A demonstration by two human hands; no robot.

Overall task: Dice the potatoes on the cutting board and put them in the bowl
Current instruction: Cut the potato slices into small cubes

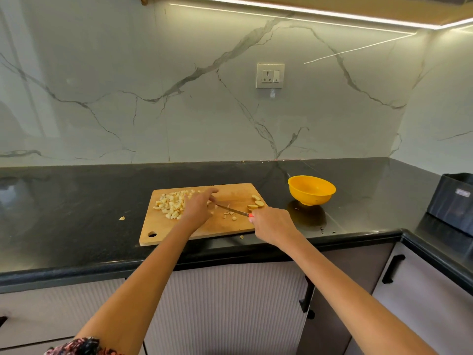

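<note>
Patterned sleeve (79, 345) is seen nearest. On the cutting board (179, 234), diced potato (171, 203) is heaped at its left; the left hand (198, 207) is laid flat beside it. Right of centre, a knife (231, 210) is gripped by the right hand (271, 224). Slices (256, 202) wait undiced, so cutting appears underway; these need dicing next. Right of the board, the bowl (311, 189) is seen empty. No writing can be read.

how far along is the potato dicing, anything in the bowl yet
Done: a pile of diced potato sits on the left of the cutting board. In hand: the right hand grips the knife, while the left hand rests on the board by the blade. Left: a few potato slices near the board's right edge remain uncut, and the yellow bowl looks empty.
</note>
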